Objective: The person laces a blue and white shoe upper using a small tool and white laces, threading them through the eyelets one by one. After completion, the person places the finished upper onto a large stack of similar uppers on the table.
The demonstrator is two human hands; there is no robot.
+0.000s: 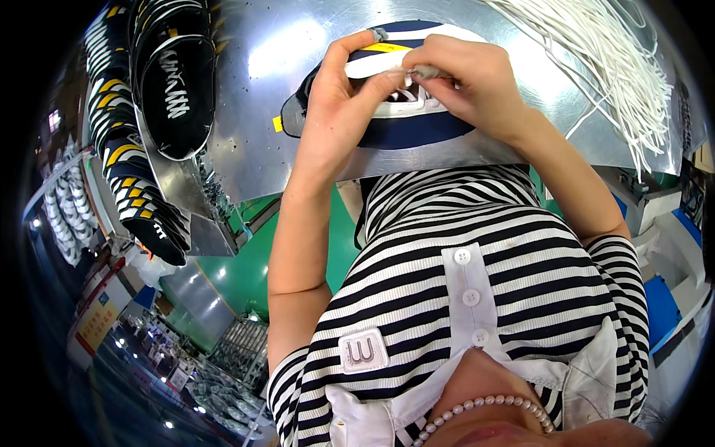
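A navy, white and yellow shoe upper point(417, 134) lies sideways on the metal table in front of me, its dark collar toward the left. My left hand point(335, 100) grips the upper, with the index finger over its far side and the thumb near the eyelets. My right hand point(473, 86) is closed in a pinch over the eyelet row, on a white shoelace point(408, 80) whose short visible piece shows by the left thumb. Grey coverings wrap some fingertips. The rest of the lace is mostly hidden by my fingers.
A thick bundle of white laces point(611, 82) spreads over the right of the metal table point(253, 141). Stacked shoe uppers point(123, 156) line the left side, beside a black upper with white lacing point(176, 97). The table's near edge runs close to my body.
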